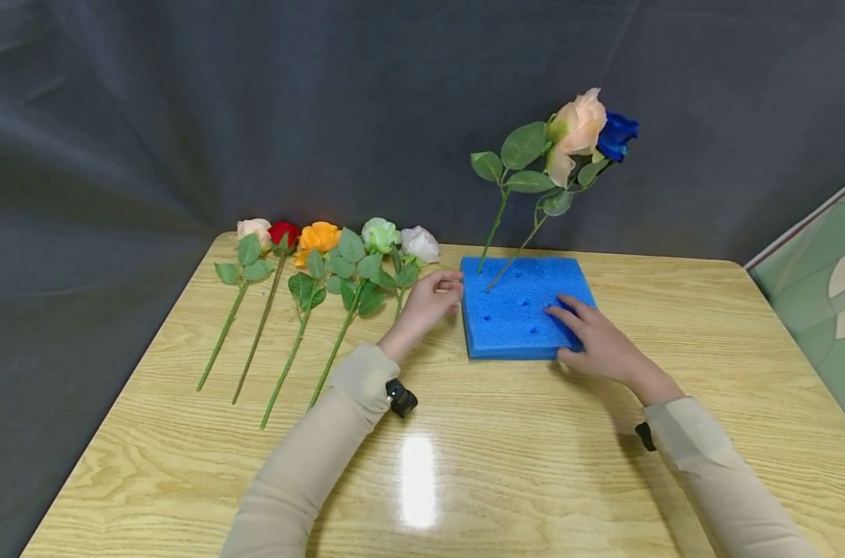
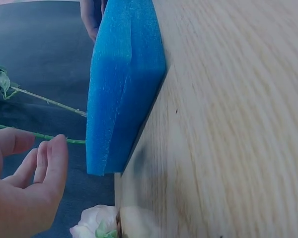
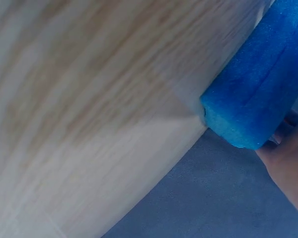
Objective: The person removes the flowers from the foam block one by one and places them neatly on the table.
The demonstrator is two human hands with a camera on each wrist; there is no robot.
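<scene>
A blue foam block [image 1: 499, 337] with several small holes lies on the table. A peach rose [image 1: 580, 128] and a blue rose [image 1: 616, 137] stand in its back left part, both stems leaning right. My left hand [image 1: 428, 304] is by the block's left edge, fingers loosely bent and holding nothing; in the left wrist view a green stem [image 2: 75, 142] runs behind its fingertips. My right hand [image 1: 607, 345] rests over the block's right side, fingers spread on top and thumb near the front edge. In the right wrist view it is mostly cut off beside the block [image 3: 258, 94].
On the left of the table [image 1: 520, 465] lie several roses in a row: pale pink [image 1: 255, 231], red [image 1: 284, 233], orange [image 1: 319, 236], light green [image 1: 380, 234] and white [image 1: 420, 245]. A dark cloth [image 1: 367, 108] hangs behind the table.
</scene>
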